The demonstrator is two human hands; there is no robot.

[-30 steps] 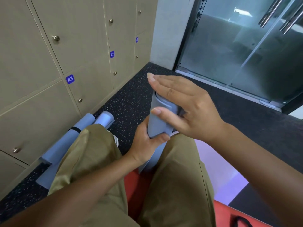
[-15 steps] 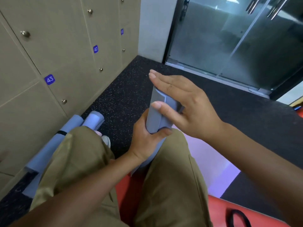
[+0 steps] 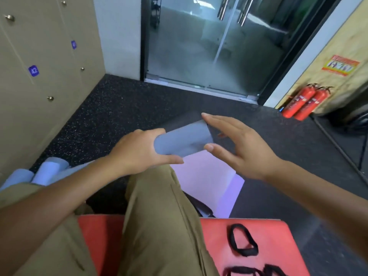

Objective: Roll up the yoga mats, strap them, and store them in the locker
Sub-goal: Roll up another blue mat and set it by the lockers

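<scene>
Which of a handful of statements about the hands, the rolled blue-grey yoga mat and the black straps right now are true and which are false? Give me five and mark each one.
1. The left hand grips the rolled blue-grey yoga mat. True.
2. The right hand is clenched in a fist. False: its fingers are straight, at the roll's end.
3. A black strap is already round the held roll. False: none shows on it; the black elastic strap loops lie on the red mat.
4. Two red fire extinguishers stand by the wall. True.
5. The tan lockers in view have open doors. False: all are closed.
</scene>
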